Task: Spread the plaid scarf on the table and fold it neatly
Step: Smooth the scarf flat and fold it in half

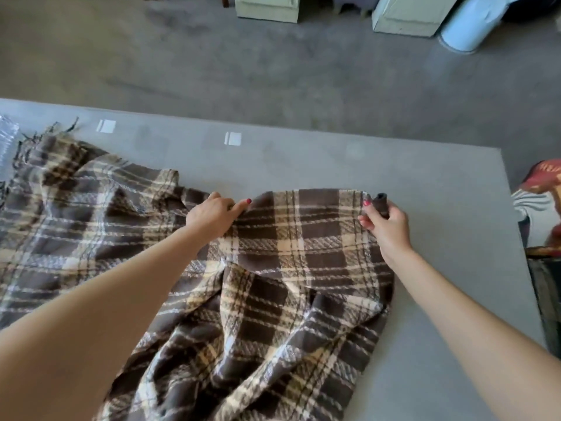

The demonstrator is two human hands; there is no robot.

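Observation:
A brown and cream plaid scarf lies rumpled across the grey table, running from the far left, where its fringe shows, down to the near edge. My left hand pinches the scarf's far edge near the middle of the table. My right hand grips the scarf's far right corner, with a rolled bit of brown cloth sticking up between thumb and fingers. The stretch of cloth between both hands lies fairly flat; the rest is wrinkled and bunched.
Two small white tape marks sit on the table beyond the scarf. A clear ribbed object is at the far left edge. A red patterned item stands right of the table. Cabinets and a white bin stand across the floor.

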